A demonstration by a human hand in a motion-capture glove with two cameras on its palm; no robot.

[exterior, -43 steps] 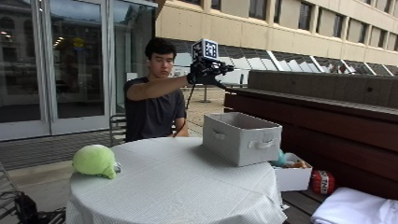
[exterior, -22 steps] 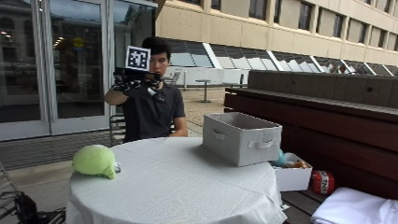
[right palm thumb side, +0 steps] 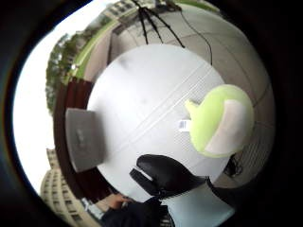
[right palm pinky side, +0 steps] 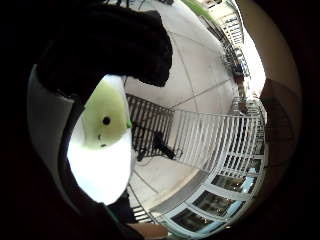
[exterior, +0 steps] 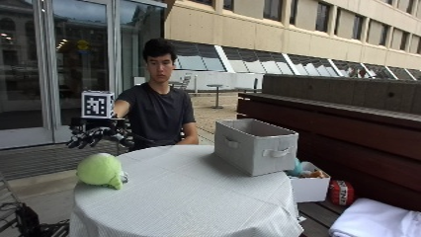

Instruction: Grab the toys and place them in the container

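Reaching out over the near edge of the round table (exterior: 190, 197), the person's gloved right hand (exterior: 92, 136) hovers above and a bit behind the green plush toy (exterior: 100, 171), fingers spread and relaxed, holding nothing. No contact yet; clear gap between hand and toy in the outside view.

Toy sits on the white tablecloth close to the table's rim, on the side away from the grey fabric container (exterior: 255, 145). Container stands upright, open top, well apart from the toy, near the opposite edge. Thumb-side palm view confirms: toy at the rim, container across the table.

Step in hand, as I judge it: approach for the first pick. Nothing put away so far on this table.

Risks from here:
- Toy is round and soft, close to the edge; a descent landing off-centre could nudge it over the rim onto the floor.
- Closing on the plush skin only, not the body, may let it slip during the carry across.
- Container looks light and sits near its own edge; dropping the toy against its wall instead of inside could shove it.

A second box (exterior: 309, 185) with items sits lower beside the table, not involved now.
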